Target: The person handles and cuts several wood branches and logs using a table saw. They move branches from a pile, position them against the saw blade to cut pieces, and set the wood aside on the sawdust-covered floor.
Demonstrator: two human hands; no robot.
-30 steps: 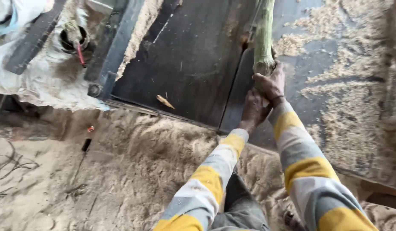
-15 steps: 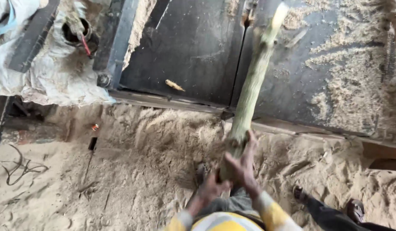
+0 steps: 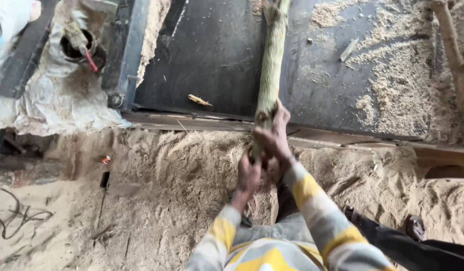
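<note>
Pushed further up-frame, the green log [image 3: 271,65] lies on the dark table [image 3: 212,55]; both hands [image 3: 264,150] clench its near end, which could roll sideways.

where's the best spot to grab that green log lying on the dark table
Grip the green log at its near end, coming from the sawdust-floor side. It lies lengthwise, pointing away across the dark table, so only that end overhangs the edge. It looks round and narrow enough to wrap; the right hand and left hand hold it there, stacked.
</note>
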